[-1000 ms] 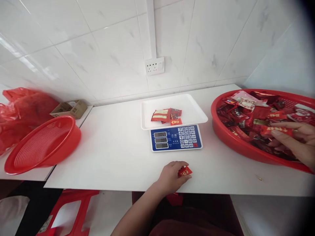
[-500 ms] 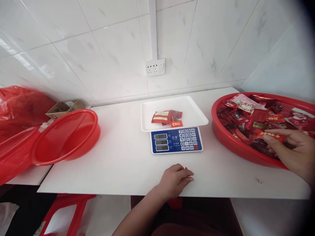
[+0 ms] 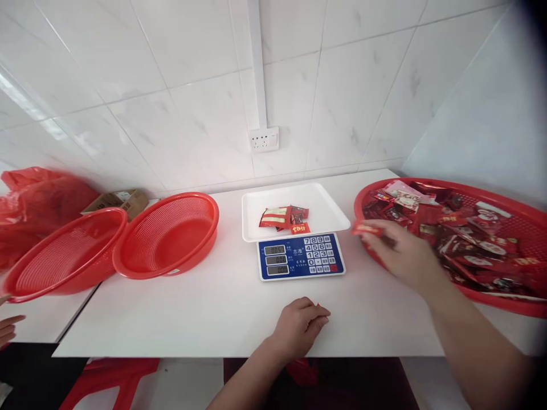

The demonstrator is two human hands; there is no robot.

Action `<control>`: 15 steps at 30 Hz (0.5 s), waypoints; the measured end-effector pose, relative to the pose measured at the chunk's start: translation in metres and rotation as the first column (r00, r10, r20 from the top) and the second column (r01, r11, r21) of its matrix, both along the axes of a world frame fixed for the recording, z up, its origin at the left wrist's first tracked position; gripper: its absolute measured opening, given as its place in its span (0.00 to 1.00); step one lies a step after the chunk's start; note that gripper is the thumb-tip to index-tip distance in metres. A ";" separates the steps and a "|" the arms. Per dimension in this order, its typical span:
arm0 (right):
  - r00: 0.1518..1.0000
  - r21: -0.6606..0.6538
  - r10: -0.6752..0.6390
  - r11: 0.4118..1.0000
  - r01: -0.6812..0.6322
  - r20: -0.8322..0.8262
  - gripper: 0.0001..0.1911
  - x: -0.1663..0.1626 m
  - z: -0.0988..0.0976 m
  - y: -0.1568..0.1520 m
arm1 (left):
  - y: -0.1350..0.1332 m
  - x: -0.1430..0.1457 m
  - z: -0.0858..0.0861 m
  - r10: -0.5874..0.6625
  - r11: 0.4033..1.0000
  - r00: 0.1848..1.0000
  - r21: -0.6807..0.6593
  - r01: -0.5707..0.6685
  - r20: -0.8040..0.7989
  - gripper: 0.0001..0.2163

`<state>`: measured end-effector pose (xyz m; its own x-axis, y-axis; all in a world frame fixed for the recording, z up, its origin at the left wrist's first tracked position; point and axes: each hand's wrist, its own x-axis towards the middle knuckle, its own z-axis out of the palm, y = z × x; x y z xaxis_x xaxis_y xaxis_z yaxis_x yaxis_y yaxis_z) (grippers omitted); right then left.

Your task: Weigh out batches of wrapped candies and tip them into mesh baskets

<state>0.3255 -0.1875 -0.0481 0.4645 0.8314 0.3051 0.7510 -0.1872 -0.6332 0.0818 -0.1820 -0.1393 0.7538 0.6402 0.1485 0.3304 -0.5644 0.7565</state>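
Note:
My left hand (image 3: pixel 299 326) rests near the front edge of the white table (image 3: pixel 205 307), fingers curled round a small red packet of which only a sliver shows. My right hand (image 3: pixel 399 253), blurred by motion, is between the big red tray (image 3: pixel 482 290) of red snack packets and the scale, pinching a red packet (image 3: pixel 366 229) at its fingertips. The blue-faced digital scale (image 3: pixel 299 256) stands at the table's middle; its white pan (image 3: pixel 329 210) holds a few red packets (image 3: pixel 284 217).
A red mesh basket (image 3: pixel 168 236) sits on the table left of the scale, a second red basket (image 3: pixel 60 259) beside it on the lower surface. A red plastic bag (image 3: pixel 34 205) and cardboard box (image 3: pixel 119 200) are behind. Another person's fingers (image 3: pixel 8 327) show at the left edge.
My right hand left the big tray and swung left toward the scale with a red packet. One red basket was slid right onto the table. My left hand closed over its packet.

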 end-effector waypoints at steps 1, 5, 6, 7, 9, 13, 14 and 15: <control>0.999 0.004 0.044 0.999 -0.044 -0.023 0.18 -0.010 0.003 0.012 | 0.000 0.000 0.001 0.007 1.000 1.000 -0.013 -0.007 0.007 0.11; 0.977 0.033 0.200 0.980 -0.198 -0.077 0.23 -0.030 0.007 0.047 | -0.002 -0.001 0.003 0.038 0.999 0.999 -0.037 -0.037 0.028 0.11; 0.973 0.032 0.218 0.976 -0.216 -0.078 0.25 -0.032 0.006 0.050 | -0.002 -0.001 0.003 0.043 0.998 0.999 -0.038 -0.042 0.030 0.11; 0.971 0.032 0.225 0.974 -0.223 -0.078 0.26 -0.033 0.006 0.050 | -0.002 -0.001 0.003 0.046 0.998 0.998 -0.038 -0.044 0.033 0.11; 0.974 0.047 0.209 0.977 -0.206 -0.086 0.24 -0.032 0.003 0.042 | -0.002 -0.001 0.003 0.047 0.998 0.998 -0.041 -0.046 0.034 0.11; 0.993 0.098 0.097 0.991 -0.091 -0.062 0.19 -0.024 -0.005 0.001 | -0.001 -0.001 0.005 0.036 0.998 0.999 -0.045 -0.035 0.017 0.11; 0.999 0.118 0.025 0.993 -0.022 -0.023 0.18 -0.018 -0.008 -0.011 | -0.001 -0.001 0.005 0.031 0.999 0.999 -0.044 -0.030 0.014 0.11; 0.997 0.147 -0.069 0.987 0.064 0.031 0.17 -0.011 -0.011 -0.024 | -0.001 -0.001 0.005 0.024 0.999 1.000 -0.043 -0.024 0.012 0.11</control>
<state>0.3148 -0.2111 -0.0592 0.5039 0.7443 0.4382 0.7626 -0.1451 -0.6304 0.0807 -0.1827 -0.1347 0.7363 0.6641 0.1297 0.3337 -0.5231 0.7842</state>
